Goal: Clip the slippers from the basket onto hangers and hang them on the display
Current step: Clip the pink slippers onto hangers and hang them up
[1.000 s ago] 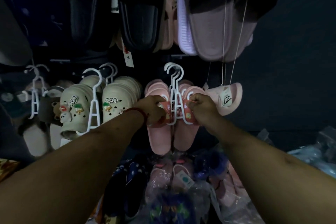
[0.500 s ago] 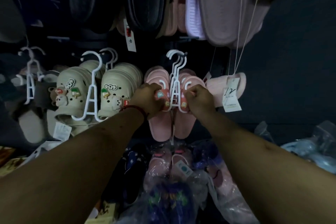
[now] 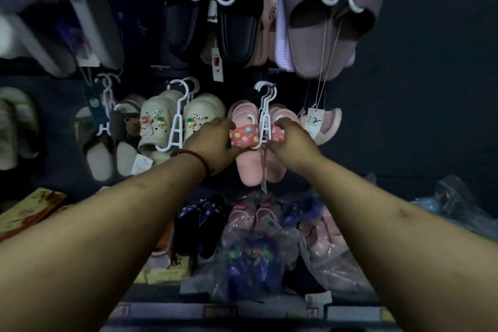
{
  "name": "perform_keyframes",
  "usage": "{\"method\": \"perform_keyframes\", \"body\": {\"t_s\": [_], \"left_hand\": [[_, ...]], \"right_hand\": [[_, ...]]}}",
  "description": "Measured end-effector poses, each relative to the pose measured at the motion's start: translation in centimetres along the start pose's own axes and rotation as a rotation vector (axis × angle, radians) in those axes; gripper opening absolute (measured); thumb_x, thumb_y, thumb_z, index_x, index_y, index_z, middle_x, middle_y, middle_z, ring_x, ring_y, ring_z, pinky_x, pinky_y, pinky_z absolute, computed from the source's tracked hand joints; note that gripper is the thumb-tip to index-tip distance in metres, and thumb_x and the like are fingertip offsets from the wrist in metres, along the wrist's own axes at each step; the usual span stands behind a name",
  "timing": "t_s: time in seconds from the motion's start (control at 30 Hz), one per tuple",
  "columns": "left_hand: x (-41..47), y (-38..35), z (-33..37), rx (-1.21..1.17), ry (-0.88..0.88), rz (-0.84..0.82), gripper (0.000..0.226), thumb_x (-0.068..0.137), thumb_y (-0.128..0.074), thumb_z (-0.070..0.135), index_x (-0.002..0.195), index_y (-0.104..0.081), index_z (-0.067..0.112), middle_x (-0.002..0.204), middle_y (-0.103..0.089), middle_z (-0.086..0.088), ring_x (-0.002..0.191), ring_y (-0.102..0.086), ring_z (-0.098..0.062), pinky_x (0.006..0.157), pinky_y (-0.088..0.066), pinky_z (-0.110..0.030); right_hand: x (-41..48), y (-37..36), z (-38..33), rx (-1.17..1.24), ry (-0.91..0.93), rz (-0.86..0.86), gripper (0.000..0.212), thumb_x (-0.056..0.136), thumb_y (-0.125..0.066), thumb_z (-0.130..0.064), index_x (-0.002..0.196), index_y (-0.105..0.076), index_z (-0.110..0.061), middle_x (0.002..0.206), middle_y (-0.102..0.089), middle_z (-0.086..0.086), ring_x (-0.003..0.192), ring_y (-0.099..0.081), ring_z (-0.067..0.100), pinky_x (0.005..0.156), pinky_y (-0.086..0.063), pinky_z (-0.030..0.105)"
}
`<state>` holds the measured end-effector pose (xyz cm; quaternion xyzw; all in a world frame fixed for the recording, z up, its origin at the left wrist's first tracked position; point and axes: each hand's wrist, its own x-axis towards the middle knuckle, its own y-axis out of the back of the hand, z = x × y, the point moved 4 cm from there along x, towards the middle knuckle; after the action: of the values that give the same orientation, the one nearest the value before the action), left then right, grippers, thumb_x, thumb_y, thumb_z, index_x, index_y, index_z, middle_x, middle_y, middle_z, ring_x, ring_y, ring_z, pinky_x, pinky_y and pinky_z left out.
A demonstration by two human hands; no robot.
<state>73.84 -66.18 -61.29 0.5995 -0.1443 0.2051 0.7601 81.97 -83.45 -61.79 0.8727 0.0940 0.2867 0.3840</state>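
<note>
A pair of pink slippers with red patterned straps hangs on a white hanger at the middle of the dark display wall, its hook over a peg among other white hooks. My left hand grips the left slipper at its strap. My right hand grips the right slipper at its strap beside the hanger. Below my arms lies the basket's load of slippers in clear plastic bags, pink and blue ones among them.
Cream clogs with charms hang left of the pink pair, brown bear slippers further left. Black slippers and a mauve pair hang above, a price tag on strings dangling at right. A yellow box sits low left.
The view tipped up and back, so more of the upper row shows. Both hands stay on the pink pair; the left strap is more exposed between my hands.
</note>
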Motion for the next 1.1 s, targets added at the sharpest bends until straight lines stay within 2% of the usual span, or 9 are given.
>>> {"method": "perform_keyframes", "body": {"t_s": [0.07,0.23,0.4,0.53,0.73,0.93,1.1], "left_hand": [[-2.8,1.2,-0.3,0.016,-0.001,0.004,0.058,0.085,-0.07,0.043,0.133,-0.052,0.014,0.128,-0.056,-0.013,0.116,-0.056,-0.033,0.095,-0.048,-0.041],[-10.2,4.0,-2.9,0.143,0.062,0.006,0.061,0.083,-0.07,0.045,0.135,-0.051,0.019,0.134,-0.055,-0.011,0.119,-0.056,-0.034,0.096,-0.049,-0.045],[-17.9,7.1,-7.4,0.265,0.215,-0.028,0.062,0.084,-0.068,0.05,0.136,-0.048,0.022,0.137,-0.054,-0.007,0.122,-0.054,-0.033,0.097,-0.048,-0.045],[-25.2,9.8,-11.6,0.367,0.386,-0.079,0.059,0.083,-0.066,0.053,0.13,-0.051,0.02,0.129,-0.056,-0.008,0.116,-0.055,-0.032,0.09,-0.048,-0.04],[-35.8,15.4,-16.1,0.51,0.666,-0.157,0.064,0.088,-0.063,0.052,0.139,-0.043,0.018,0.133,-0.054,-0.009,0.118,-0.054,-0.033,0.093,-0.048,-0.043],[-47.3,21.8,-17.1,0.579,0.974,-0.144,0.064,0.088,-0.065,0.051,0.14,-0.044,0.019,0.139,-0.051,-0.008,0.126,-0.051,-0.032,0.102,-0.044,-0.044],[-56.6,25.3,-16.2,0.617,1.209,-0.14,0.066,0.088,-0.065,0.051,0.142,-0.044,0.02,0.141,-0.05,-0.006,0.126,-0.051,-0.03,0.103,-0.043,-0.043]], "right_hand": [[-2.0,0.5,-1.7,-0.072,0.058,-0.02,0.05,0.089,-0.067,-0.033,0.134,-0.051,-0.017,0.131,-0.057,0.009,0.114,-0.058,0.033,0.088,-0.048,0.036],[-6.5,-0.8,-5.8,-0.118,0.176,-0.098,0.064,0.089,-0.07,-0.032,0.145,-0.044,-0.018,0.146,-0.047,0.009,0.128,-0.051,0.031,0.104,-0.043,0.038],[-9.6,-6.2,-11.3,-0.11,0.318,-0.237,0.071,0.086,-0.073,-0.034,0.147,-0.04,-0.019,0.149,-0.043,0.009,0.133,-0.047,0.031,0.106,-0.042,0.036],[-11.6,-12.1,-17.3,0.014,0.412,-0.325,0.069,0.084,-0.077,-0.033,0.143,-0.046,-0.019,0.146,-0.047,0.008,0.129,-0.05,0.03,0.103,-0.044,0.038],[-16.7,-20.1,-27.6,0.136,0.628,-0.552,0.068,0.088,-0.075,-0.033,0.146,-0.042,-0.019,0.148,-0.044,0.006,0.13,-0.049,0.028,0.103,-0.045,0.039],[-24.8,-25.5,-37.9,0.256,0.854,-0.729,0.07,0.086,-0.077,-0.033,0.145,-0.043,-0.019,0.148,-0.046,0.005,0.129,-0.05,0.027,0.1,-0.045,0.036],[-32.1,-28.1,-43.7,0.309,1.001,-0.862,0.075,0.084,-0.079,-0.037,0.146,-0.041,-0.019,0.15,-0.045,0.004,0.13,-0.049,0.025,0.102,-0.045,0.038]]}}
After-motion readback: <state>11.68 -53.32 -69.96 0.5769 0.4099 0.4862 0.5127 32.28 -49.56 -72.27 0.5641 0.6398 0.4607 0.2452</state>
